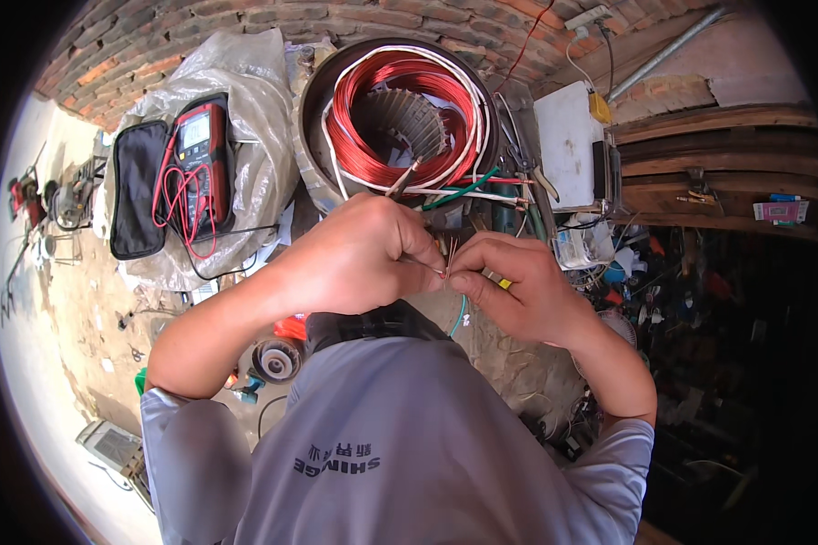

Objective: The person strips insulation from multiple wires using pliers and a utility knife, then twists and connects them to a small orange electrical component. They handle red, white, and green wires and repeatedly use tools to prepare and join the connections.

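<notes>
My left hand (368,254) is closed, thumb and forefinger pinching fine copper wire ends (449,262) at the middle of the view. My right hand (513,286) grips the same wires from the right, its fingers bent and pressed close. A small yellow object (503,283), too hidden to name, shows beside the right fingers. Just beyond my hands, a round metal housing (311,136) holds a slotted metal core (400,123) ringed by a coil of red wire (350,113) and white wire. Green, red and white leads (463,191) trail from its front right.
A red multimeter (200,154) lies with an open black case (136,191) on plastic sheeting (254,82) at left. Pliers (545,186) and a white box (563,136) stand right of the housing, near wooden planks (709,136). A brick wall rises behind; tools and parts litter the floor.
</notes>
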The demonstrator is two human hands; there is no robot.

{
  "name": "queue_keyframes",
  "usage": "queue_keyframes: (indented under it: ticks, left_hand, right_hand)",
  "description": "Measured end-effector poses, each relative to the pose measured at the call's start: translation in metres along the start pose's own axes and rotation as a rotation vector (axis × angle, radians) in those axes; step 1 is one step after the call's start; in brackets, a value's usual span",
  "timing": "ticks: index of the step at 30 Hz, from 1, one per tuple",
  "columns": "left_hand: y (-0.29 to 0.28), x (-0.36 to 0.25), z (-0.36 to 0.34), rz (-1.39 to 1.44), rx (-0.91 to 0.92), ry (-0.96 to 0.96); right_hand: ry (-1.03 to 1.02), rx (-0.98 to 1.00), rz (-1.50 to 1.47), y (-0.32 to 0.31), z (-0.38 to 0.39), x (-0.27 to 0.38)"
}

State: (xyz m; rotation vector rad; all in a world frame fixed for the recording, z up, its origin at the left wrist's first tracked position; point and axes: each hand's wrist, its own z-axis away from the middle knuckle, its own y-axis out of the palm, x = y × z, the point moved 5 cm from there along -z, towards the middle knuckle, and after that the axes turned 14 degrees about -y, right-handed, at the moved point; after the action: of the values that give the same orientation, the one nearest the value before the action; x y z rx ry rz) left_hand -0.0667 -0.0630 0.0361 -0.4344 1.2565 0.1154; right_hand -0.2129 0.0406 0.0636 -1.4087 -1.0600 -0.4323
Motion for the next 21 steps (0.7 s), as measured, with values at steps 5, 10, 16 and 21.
queue_keyframes:
  ticks: [5,10,16,21]
  left_hand:
    - [0.000,-0.003,0.000,-0.059,-0.028,0.054]
    - [0.006,-0.006,0.007,-0.124,-0.179,0.124]
    - [0.004,-0.002,0.011,-0.085,-0.186,0.100]
    - [-0.005,-0.003,0.010,-0.039,-0.159,0.087]
  right_hand:
    - [-0.153,0.077,0.183,-0.003,-0.013,0.013]
    - [0.622,-0.043,-0.606,0.013,0.006,-0.028]
    - [0.742,-0.091,-0.785,0.018,0.011,-0.025]
    - [-0.262,-0.090,0.356,-0.013,-0.003,0.023]
